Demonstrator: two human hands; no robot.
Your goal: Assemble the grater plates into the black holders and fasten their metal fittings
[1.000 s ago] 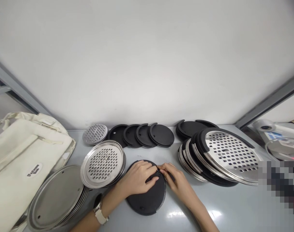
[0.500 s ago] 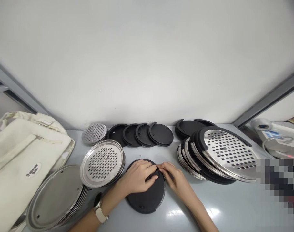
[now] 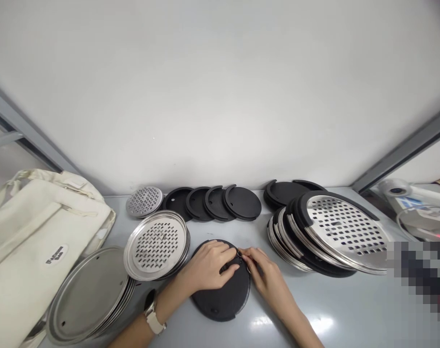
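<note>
A round black disc point(image 3: 223, 302) with a raised partial rim lies flat on the grey table in front of me. My left hand point(image 3: 213, 267) is laid over its upper part, fingers bent down onto it and thumb stretched across the face. At the disc's upper right edge my right hand point(image 3: 263, 269) pinches a small, shiny ring-like piece point(image 3: 239, 254); its exact kind is too small to make out. The left fingertips are close beside that piece. Left of the disc stands a stack of perforated metal plates point(image 3: 158, 245).
Plain metal plates point(image 3: 92, 292) are stacked at the lower left, by a cream bag point(image 3: 20, 241). Along the wall lie several black discs point(image 3: 243, 203) and a small perforated plate point(image 3: 143, 200). A leaning stack of perforated plates and black rims point(image 3: 346, 227) is at the right.
The view shifts slightly. Both hands stay at the disc's upper edge, and the right fingers shift a little around the small piece, which shows more clearly now.
</note>
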